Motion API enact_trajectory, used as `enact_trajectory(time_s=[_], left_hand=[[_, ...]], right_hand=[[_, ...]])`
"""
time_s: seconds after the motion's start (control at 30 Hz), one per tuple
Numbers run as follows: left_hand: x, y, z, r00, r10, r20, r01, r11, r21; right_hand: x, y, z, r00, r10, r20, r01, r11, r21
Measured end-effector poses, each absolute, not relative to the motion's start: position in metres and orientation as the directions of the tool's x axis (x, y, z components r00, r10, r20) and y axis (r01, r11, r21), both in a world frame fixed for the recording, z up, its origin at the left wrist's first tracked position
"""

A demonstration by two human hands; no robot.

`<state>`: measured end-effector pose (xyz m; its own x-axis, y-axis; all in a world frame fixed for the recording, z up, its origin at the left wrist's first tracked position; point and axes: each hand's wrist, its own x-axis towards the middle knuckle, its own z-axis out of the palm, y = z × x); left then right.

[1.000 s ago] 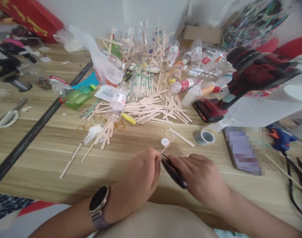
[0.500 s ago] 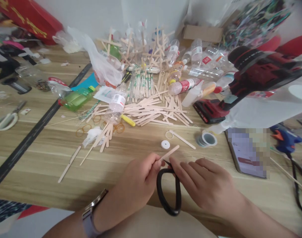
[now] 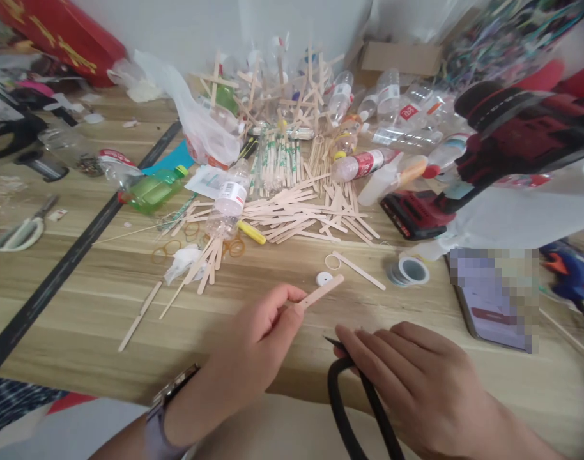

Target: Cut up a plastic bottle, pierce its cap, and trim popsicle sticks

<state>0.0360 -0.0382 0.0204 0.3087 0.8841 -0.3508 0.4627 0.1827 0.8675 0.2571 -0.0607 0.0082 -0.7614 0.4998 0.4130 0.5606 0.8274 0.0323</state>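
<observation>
Between the thumb and fingers of my left hand [image 3: 268,335] is a flat wooden stick [image 3: 323,292] that points up and right, with a small dark mark near the fingertips. My right hand [image 3: 411,377] is closed on black-handled scissors [image 3: 338,399]; their pointed tip sticks out left of the fingers, apart from the stick. A white round disc [image 3: 324,278] lies just behind the held stick. Beyond it are a thin ring [image 3: 333,261] and another loose stick [image 3: 361,271] on the table.
A bottle with sticks [image 3: 229,199] lies by a pile of wooden sticks [image 3: 292,214]. To the right are a small cup [image 3: 411,272], a phone [image 3: 496,306], a red-black power tool [image 3: 419,214] and a blue glue gun [image 3: 567,271]. White-handled scissors [image 3: 21,233] lie left.
The scissors in my right hand have moved right and down, away from the stick. My left hand has turned slightly, showing more of the stick. The view has shifted a little.
</observation>
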Motion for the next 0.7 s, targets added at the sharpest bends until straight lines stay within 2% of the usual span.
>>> enact_trajectory(time_s=[0.1, 0.2, 0.3, 0.4, 0.7], left_hand=[[0.04, -0.04, 0.018, 0.334, 0.887, -0.32, 0.441, 0.153, 0.885], [0.044, -0.043, 0.016, 0.304, 0.914, -0.267, 0.449, 0.109, 0.887], [0.046, -0.046, 0.015, 0.277, 0.937, -0.214, 0.482, 0.058, 0.874], [0.046, -0.05, 0.015, 0.263, 0.948, -0.178, 0.522, 0.015, 0.853], [0.05, -0.055, 0.016, 0.255, 0.958, -0.127, 0.61, -0.058, 0.791]], right_hand=[[0.25, -0.061, 0.004, -0.674, 0.601, 0.43, 0.604, 0.783, -0.146], [0.24, -0.061, 0.002, -0.512, 0.725, 0.461, 0.643, 0.679, -0.354], [0.231, -0.061, 0.002, -0.415, 0.811, 0.411, 0.644, 0.582, -0.496], [0.228, -0.059, 0.002, -0.399, 0.85, 0.343, 0.656, 0.526, -0.541], [0.229, -0.06, -0.005, -0.406, 0.86, 0.309, 0.695, 0.51, -0.507]])
